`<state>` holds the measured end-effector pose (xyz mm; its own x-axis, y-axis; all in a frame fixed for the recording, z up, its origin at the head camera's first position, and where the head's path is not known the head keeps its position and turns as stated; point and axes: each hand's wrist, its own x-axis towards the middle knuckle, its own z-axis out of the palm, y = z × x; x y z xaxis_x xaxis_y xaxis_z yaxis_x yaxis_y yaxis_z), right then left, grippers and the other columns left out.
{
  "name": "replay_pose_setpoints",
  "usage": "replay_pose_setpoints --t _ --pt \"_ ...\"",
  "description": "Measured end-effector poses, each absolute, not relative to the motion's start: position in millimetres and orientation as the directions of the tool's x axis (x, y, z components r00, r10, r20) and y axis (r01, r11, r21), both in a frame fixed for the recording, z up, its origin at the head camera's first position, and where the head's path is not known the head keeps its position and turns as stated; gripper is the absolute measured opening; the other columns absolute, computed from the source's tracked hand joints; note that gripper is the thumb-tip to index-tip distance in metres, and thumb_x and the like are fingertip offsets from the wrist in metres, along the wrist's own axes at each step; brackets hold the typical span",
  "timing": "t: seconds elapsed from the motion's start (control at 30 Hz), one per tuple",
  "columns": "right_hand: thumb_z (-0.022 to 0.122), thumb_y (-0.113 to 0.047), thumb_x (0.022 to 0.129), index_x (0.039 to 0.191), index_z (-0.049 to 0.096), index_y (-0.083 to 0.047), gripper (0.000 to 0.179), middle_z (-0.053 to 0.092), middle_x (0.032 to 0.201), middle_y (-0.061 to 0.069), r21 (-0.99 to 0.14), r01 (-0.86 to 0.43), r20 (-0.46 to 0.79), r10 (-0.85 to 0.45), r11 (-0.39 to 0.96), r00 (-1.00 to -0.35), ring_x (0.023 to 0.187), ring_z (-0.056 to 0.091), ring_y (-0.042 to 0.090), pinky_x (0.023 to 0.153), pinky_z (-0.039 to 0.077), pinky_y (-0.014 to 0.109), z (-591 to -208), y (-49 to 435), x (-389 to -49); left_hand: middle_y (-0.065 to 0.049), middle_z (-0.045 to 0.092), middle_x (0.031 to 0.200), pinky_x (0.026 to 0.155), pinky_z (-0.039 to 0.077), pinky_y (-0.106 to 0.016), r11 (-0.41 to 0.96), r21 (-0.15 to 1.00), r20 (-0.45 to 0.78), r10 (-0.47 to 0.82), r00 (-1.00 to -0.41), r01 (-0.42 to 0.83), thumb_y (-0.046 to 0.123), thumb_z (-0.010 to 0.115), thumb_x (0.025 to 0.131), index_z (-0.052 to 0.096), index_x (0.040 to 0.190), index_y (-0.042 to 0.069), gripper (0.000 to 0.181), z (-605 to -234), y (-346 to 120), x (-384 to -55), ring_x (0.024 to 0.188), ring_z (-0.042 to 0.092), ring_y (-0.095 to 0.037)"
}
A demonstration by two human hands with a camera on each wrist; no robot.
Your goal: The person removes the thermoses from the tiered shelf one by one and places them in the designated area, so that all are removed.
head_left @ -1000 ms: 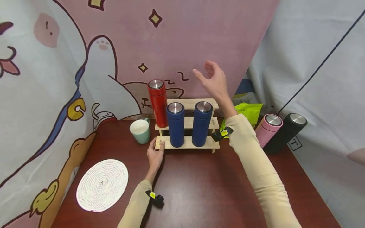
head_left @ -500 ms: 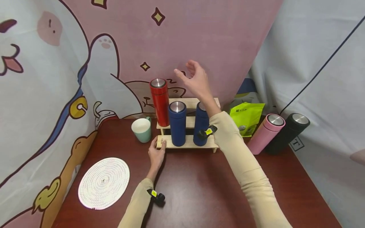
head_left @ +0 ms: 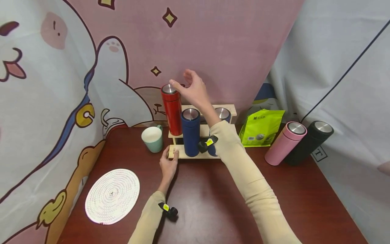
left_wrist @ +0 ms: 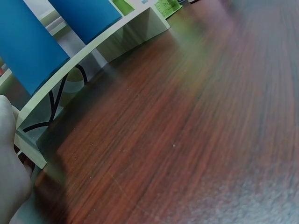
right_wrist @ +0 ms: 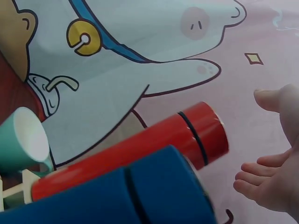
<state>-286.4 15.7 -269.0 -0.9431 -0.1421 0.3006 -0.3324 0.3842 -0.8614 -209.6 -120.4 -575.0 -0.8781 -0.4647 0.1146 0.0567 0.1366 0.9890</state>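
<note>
A three-tier wooden rack stands at the back of the table. With thumb and fingers my left hand grips the left end of its lowest step. Two blue thermos bottles stand on that step; the left blue thermos is in plain sight, while my right sleeve covers much of the right blue thermos. On the middle step at the left is a red thermos. My right hand is raised just right of its steel lid, fingers spread and thumb apart; the right wrist view shows a gap between them.
A mint mug is left of the rack, with a round woven mat nearer the front. On the right are a lime-green pouch, a pink thermos and a black thermos. A printed cloth hangs behind.
My right hand has moved left, from above the rack's right end to beside the red thermos lid. The left hand keeps its grip on the rack.
</note>
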Motion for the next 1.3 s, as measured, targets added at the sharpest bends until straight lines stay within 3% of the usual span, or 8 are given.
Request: replay_pose_setpoints --t 0.33,0.67,0.93,1.3 --pt "0.074 -0.045 0.09 0.155 0.036 -0.007 0.085 0.048 0.155 0.011 -0.856 -0.344 0.284 -0.205 0.387 -0.937 0.141 0.049 0.024 0.113 0.044 0.039 -284.3 1.1 -285.4 -0.015 0.071 0.126 0.08 0.051 -0.017 0.141 0.989 0.096 -0.46 -0.883 0.034 0.02 0.076 0.092 0.06 0.14 0.008 0.053 -574.1 -118.2 -209.0 0.107 0.067 -0.023" --pt "0.078 -0.037 0.087 0.155 0.031 -0.002 0.089 0.048 0.153 0.016 -0.826 -0.356 0.273 -0.241 0.438 -0.931 0.135 0.052 0.028 0.109 0.047 0.043 -294.2 -8.4 -286.7 -0.019 0.069 0.127 0.076 0.049 -0.011 0.12 0.991 0.106 -0.461 -0.881 0.056 0.019 0.077 0.091 0.06 0.14 0.006 0.053 -574.6 -116.7 -208.0 0.108 0.068 -0.029" --pt "0.079 -0.033 0.088 0.149 0.043 -0.004 0.077 0.059 0.14 0.016 -0.782 -0.363 0.29 -0.22 0.507 -0.931 0.125 0.058 0.029 0.103 0.051 0.043 -294.8 -5.9 -286.2 -0.018 0.068 0.131 0.081 0.048 -0.012 0.112 0.993 0.095 -0.471 -0.877 0.048 0.018 0.077 0.091 0.06 0.141 0.006 0.053 -572.4 -118.3 -209.5 0.114 0.066 -0.026" --pt "0.082 -0.034 0.085 0.143 0.051 -0.002 0.073 0.065 0.133 0.016 -0.782 -0.361 0.355 -0.113 0.509 -0.928 0.118 0.064 0.028 0.096 0.055 0.036 -296.4 10.1 -290.6 -0.019 0.068 0.131 0.095 0.053 -0.04 0.139 0.989 0.105 -0.472 -0.876 0.043 0.019 0.077 0.091 0.059 0.141 0.005 0.054 -573.3 -118.5 -209.8 0.117 0.065 -0.027"
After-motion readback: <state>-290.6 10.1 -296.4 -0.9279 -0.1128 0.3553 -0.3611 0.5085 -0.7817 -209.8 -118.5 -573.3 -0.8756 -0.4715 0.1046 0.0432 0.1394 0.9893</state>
